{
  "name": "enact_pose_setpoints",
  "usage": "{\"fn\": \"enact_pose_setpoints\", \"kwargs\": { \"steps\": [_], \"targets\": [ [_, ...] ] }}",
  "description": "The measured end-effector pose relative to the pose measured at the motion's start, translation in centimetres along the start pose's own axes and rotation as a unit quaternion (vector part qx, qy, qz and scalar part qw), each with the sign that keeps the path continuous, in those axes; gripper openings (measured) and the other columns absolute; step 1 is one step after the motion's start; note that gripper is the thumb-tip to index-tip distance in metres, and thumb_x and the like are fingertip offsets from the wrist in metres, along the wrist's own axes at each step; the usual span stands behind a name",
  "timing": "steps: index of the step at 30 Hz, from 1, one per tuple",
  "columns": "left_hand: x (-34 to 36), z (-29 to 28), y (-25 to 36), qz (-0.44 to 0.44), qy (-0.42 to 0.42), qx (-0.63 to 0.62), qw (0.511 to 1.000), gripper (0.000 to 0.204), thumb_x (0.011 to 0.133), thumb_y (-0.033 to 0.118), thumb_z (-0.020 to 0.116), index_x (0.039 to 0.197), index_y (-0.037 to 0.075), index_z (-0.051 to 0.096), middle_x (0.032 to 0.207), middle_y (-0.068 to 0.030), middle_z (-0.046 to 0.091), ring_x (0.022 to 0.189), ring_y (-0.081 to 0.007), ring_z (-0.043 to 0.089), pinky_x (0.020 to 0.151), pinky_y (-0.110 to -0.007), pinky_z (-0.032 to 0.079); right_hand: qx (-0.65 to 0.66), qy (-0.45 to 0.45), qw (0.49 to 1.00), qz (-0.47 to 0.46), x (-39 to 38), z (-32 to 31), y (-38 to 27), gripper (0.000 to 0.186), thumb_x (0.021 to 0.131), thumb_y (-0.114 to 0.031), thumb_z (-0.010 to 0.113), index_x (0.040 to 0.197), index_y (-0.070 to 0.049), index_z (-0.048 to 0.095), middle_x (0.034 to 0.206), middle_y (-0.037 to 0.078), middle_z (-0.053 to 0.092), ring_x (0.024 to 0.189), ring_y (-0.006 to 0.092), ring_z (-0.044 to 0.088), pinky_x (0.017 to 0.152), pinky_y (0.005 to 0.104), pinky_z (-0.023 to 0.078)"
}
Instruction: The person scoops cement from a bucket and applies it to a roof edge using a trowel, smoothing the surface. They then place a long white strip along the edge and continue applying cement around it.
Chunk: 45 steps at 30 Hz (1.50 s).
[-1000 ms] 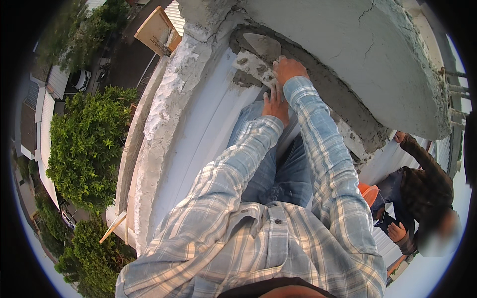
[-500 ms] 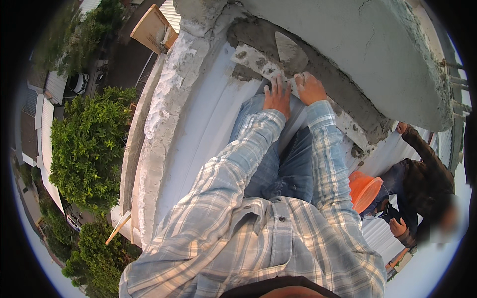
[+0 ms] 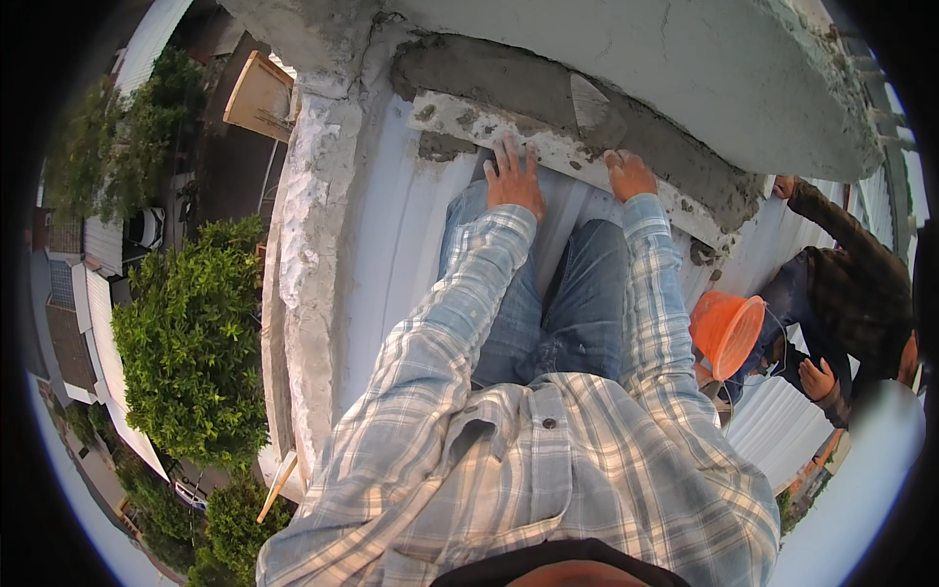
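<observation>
My left hand (image 3: pixel 514 176) lies flat with fingers spread on the lower edge of a long white board (image 3: pixel 460 119) smeared with grey mortar. My right hand (image 3: pixel 629 174) is closed around the handle of a trowel, whose pointed blade (image 3: pixel 591 104) rests on the band of wet grey mortar (image 3: pixel 489 73) under the pale concrete wall (image 3: pixel 685 59). Both forearms wear a blue-and-white plaid shirt. My knees in blue jeans (image 3: pixel 577 293) are just below the hands.
White corrugated roof sheeting (image 3: pixel 391 235) runs under me, edged on the left by a rough plastered parapet (image 3: pixel 305 245) with trees (image 3: pixel 186 333) and roofs far below. On the right a co-worker (image 3: pixel 841 284) crouches beside an orange bucket (image 3: pixel 726 331).
The trowel has slid to the right along the mortar band with my right hand. My left hand has gone from my knee up onto the board, fingers spread.
</observation>
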<state>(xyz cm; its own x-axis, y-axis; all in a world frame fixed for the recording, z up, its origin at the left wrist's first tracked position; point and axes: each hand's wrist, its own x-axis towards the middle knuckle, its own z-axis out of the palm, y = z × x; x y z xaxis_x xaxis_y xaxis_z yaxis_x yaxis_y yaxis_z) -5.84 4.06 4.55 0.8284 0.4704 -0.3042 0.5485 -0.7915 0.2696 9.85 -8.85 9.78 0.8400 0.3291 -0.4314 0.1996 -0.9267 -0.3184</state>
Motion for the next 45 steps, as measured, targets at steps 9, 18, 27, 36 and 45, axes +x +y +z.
{"fn": "enact_pose_setpoints", "kwargs": {
  "steps": [9, 18, 27, 36, 45],
  "targets": [
    [1.2, 3.4, -1.1, 0.022, -0.004, 0.035, 0.999, 0.080, 0.091, 0.037, 0.058, 0.157, 0.012, 0.021, 0.163, -0.0219, 0.005, 0.151, -0.0377, 0.009, 0.117, -0.053, 0.022, 0.050, -0.065, 0.978, -0.192, -3.0, 6.5, -16.8, 0.039, 0.094, -0.034, 0.051, 0.111, -0.001, 0.064, 0.124, 0.026, 0.060, 0.114, 0.0432, 0.060, 0.099, 0.0498, 0.048],
    [1.0, 1.7, -1.1, 0.015, 0.009, 0.070, 0.997, 0.088, 0.086, 0.048, 0.065, 0.156, 0.013, 0.024, 0.162, -0.0202, 0.012, 0.150, -0.0373, 0.011, 0.116, -0.053, 0.024, -0.108, -0.039, 0.986, -0.121, -0.9, 3.2, -11.3, 0.036, 0.099, -0.027, 0.045, 0.123, -0.008, 0.064, 0.132, 0.018, 0.057, 0.118, 0.0351, 0.060, 0.097, 0.0449, 0.051],
    [0.2, -0.1, 1.3, -0.005, -0.001, 0.061, 0.998, 0.089, 0.087, 0.045, 0.067, 0.157, 0.016, 0.020, 0.163, -0.0194, 0.006, 0.151, -0.0356, 0.010, 0.120, -0.050, 0.022, -0.018, 0.053, 0.996, 0.073, -0.7, -0.5, 10.8, 0.051, 0.098, -0.042, 0.038, 0.132, -0.010, 0.056, 0.137, 0.020, 0.055, 0.130, 0.0347, 0.050, 0.110, 0.0448, 0.039],
    [0.2, -0.4, 0.2, -0.011, 0.017, 0.004, 1.000, 0.090, 0.085, 0.038, 0.069, 0.156, 0.012, 0.021, 0.162, -0.0233, 0.004, 0.150, -0.0393, 0.009, 0.118, -0.051, 0.025, 0.672, 0.085, 0.698, 0.234, -3.0, 0.9, 16.9, 0.037, 0.100, -0.044, 0.049, 0.108, -0.008, 0.058, 0.075, 0.007, 0.054, 0.057, 0.0194, 0.054, 0.051, 0.0366, 0.049],
    [-4.8, -0.3, -10.3, -0.246, 0.225, -0.435, 0.836, 0.056, 0.085, 0.024, 0.074, 0.133, 0.005, 0.053, 0.146, -0.0216, 0.035, 0.134, -0.0343, 0.040, 0.110, -0.045, 0.038, 0.730, -0.119, 0.652, 0.167, -4.6, 9.8, -9.2, 0.035, 0.098, -0.045, 0.052, 0.099, -0.010, 0.050, 0.071, 0.006, 0.052, 0.056, 0.0210, 0.053, 0.050, 0.0374, 0.048]
  ]
}}
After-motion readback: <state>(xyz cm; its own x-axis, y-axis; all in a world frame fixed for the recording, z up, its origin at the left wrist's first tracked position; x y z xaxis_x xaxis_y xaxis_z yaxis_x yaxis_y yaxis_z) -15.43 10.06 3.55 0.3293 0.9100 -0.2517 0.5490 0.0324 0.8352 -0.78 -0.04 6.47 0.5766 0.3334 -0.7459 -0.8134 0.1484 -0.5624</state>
